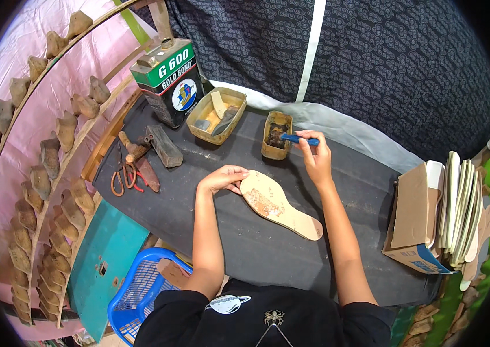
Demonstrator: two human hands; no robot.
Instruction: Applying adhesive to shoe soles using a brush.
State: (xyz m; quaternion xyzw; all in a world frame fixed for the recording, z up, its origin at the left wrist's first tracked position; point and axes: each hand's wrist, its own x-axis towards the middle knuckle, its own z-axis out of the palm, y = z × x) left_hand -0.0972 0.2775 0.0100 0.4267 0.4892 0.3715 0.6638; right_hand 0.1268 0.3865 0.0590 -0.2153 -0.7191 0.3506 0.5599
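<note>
A tan shoe insole [279, 205] lies flat on the dark worktable [256, 248], partly smeared with glue at its wide end. My left hand [222, 178] rests on that wide end, fingers curled, pinning it down. My right hand [314, 156] holds a blue-handled brush [298, 139] whose bristles dip into a small rectangular glue tin [275, 136] just beyond the insole.
A green and white glue can [169, 81] and a second tin with tools [217, 114] stand at the back. A hammer [135, 151], scissors [123, 176] and a dark block [165, 146] lie left. Shoe lasts [42, 179] line racks. A box of insoles [441, 214] sits right; a blue basket [141, 289] stands below.
</note>
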